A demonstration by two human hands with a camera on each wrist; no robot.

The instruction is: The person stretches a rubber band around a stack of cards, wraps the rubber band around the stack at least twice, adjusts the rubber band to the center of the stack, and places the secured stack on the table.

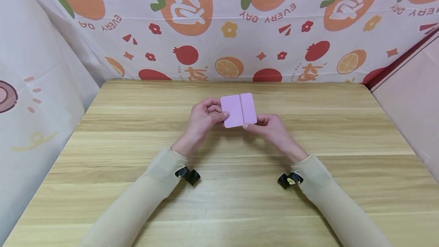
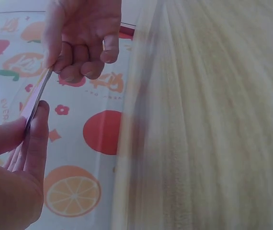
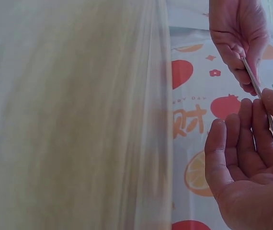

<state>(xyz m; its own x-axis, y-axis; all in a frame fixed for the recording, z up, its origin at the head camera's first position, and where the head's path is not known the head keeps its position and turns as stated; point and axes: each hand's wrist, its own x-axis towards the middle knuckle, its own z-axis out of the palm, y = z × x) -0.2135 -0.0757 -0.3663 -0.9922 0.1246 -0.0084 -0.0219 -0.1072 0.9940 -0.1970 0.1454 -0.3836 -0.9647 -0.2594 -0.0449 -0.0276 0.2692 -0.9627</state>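
Both hands hold up a thin pink square with rounded corners, a narrow brownish line running down it right of the middle. My left hand pinches its left side, thumb on the pink face. At the lower right corner my right hand pinches it, thumb near the foot of the line. Seen edge-on in the left wrist view, the pink square is a slim dark-edged sheet between the two hands. In the right wrist view, the right hand's fingers spread behind it. Its back face is hidden.
Below the hands lies a wood-grain table. A fruit-printed white cloth hangs along its far edge, with a pale cloth on the left and a pale panel on the right. Black wrist cameras sit on both sleeves.
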